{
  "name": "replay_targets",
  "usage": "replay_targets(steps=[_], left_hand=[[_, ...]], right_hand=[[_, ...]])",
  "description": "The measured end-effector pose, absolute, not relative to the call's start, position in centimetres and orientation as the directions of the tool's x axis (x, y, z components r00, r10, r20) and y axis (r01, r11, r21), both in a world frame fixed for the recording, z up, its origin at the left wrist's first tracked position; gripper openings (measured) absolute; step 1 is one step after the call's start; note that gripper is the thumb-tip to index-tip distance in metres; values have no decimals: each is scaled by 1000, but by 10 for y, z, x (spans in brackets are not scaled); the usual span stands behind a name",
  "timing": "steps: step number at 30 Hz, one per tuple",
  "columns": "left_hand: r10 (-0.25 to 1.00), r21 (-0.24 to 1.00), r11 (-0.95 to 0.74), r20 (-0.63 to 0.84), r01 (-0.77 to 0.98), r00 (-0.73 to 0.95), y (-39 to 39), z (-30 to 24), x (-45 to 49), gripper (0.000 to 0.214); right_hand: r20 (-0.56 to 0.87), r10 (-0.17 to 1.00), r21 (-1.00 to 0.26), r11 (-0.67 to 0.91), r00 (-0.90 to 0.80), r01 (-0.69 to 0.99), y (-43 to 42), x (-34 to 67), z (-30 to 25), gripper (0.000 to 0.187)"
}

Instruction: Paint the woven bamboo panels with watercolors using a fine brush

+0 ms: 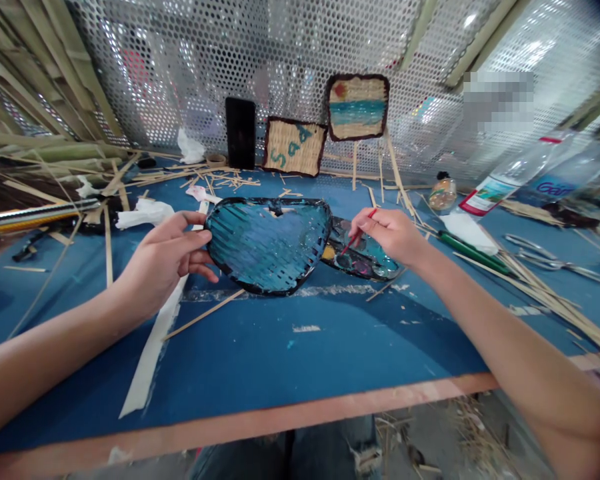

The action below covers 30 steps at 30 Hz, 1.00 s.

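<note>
My left hand grips the left edge of a blue-painted woven panel with a black rim, thumb on its front. The panel is tilted up toward me, and its far edge has a small dark notch. My right hand pinches a thin red paintbrush, its tip pointing down at a dark paint palette. Smears of yellow, pink and pale blue paint show on the palette. The panel's right side covers part of the palette.
A black phone, a woven sign and a painted woven picture stand at the back. Scissors, a plastic bottle and a small jar sit at right. Bamboo strips and white tissue litter the blue table.
</note>
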<state>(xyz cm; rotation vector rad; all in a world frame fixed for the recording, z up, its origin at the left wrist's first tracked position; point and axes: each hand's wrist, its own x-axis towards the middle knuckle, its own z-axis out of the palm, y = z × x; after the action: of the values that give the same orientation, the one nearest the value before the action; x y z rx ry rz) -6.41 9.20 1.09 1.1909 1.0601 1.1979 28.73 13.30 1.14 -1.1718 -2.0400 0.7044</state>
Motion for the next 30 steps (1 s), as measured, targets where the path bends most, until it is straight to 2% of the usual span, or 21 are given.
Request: replay_targets(steps=[4,6,8,12,15,20,23,30], left_hand=[[993,994,13,1,-110,119,90,12,-63,25],[991,994,29,-15,-108,129,90,12,-63,25],[990,994,30,-16,-106,137,88,12,-62,25],[981,991,61,-39,-116,188,81,11,-57,24],[966,985,130,-100,-112,237,73,9,-48,27],[948,982,144,-102,-119,302,65,6,-43,31],[945,983,144,-103,-111,311,64,6,-44,32],[946,986,136,-101,-96,309,64,7,-43,31]], right_hand=[[234,889,-763,418,-392,493,134,287,11,45],[255,894,-789,412,-367,456,135,290,13,42],[342,889,-812,442,-304,380,135,293,19,38],[567,806,-809,584,-171,71,121,285,33,31],[648,726,-749,662,-230,-22,97,261,34,21],[659,596,-598,785,-459,161,61,228,24,20],[666,577,-532,812,-473,242,55,223,21,23],[649,621,-492,783,-440,381,56,219,16,22]])
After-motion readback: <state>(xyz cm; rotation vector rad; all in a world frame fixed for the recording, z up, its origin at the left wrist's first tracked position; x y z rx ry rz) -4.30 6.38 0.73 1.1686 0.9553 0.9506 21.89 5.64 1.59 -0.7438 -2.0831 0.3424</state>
